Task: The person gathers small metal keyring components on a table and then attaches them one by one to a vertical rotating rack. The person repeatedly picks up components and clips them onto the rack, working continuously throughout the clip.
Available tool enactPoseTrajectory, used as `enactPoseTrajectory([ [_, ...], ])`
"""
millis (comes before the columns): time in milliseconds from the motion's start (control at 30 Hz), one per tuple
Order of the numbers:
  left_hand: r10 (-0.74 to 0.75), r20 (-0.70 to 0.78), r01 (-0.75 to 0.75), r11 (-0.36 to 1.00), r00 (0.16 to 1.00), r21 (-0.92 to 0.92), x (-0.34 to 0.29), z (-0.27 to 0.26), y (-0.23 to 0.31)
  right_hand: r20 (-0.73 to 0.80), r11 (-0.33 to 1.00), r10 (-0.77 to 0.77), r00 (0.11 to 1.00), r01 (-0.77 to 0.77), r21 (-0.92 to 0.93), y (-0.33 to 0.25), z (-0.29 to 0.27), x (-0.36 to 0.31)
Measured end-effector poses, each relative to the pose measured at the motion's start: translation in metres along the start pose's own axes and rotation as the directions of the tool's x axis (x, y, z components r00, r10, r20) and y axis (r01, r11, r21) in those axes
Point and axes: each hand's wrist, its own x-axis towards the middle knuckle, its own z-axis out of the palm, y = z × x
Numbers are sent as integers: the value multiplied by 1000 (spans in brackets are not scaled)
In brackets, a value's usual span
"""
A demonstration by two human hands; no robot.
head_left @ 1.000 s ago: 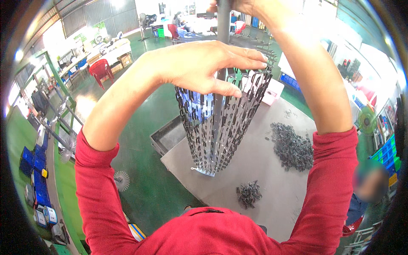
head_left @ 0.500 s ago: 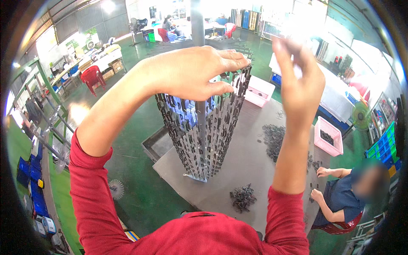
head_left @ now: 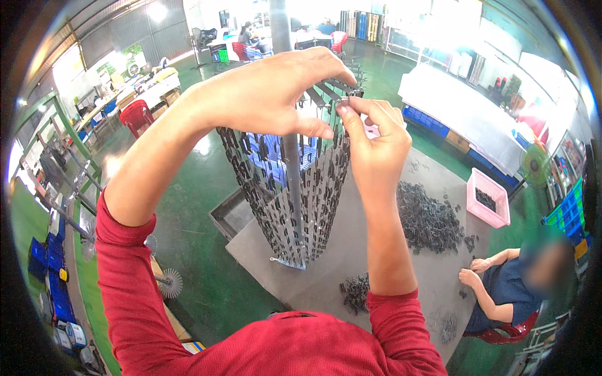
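While left hand [head_left: 276,91] stays spread over black rack [head_left: 323,194] | right hand [head_left: 379,147] moved in, pinching dark piece [head_left: 343,101] there

At upper center, the left hand [head_left: 269,91] is hiding some black chains' tops [head_left: 252,191]; lower down, the right forearm [head_left: 387,247] is covering part of a dark pile [head_left: 355,294]; a gray pole [head_left: 280,25] is running past the top edge.
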Motion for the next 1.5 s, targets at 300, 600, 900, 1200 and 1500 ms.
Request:
enactPoseTrajectory([
  [300,165,20,-165,986,986,36,4,-3,-10,-99,998,61,993,-59,15,4,6,-2],
  [600,121,-34,-117,989,992,86,-1,7,-10,-42,981,128,991,-120,153,7,6,4],
  [900,153,-53,-151,988,987,37,2,11,-10,301,631,275,913,-408,660,23,-19,10],
  [1200,129,-64,-118,982,990,147,-3,11,-20,485,744,366,794,-563,359,42,-56,0],
  [1500,127,-50,-122,987,991,103,-1,11,-20,-13,938,323,946,-319,133,20,-9,6],
])
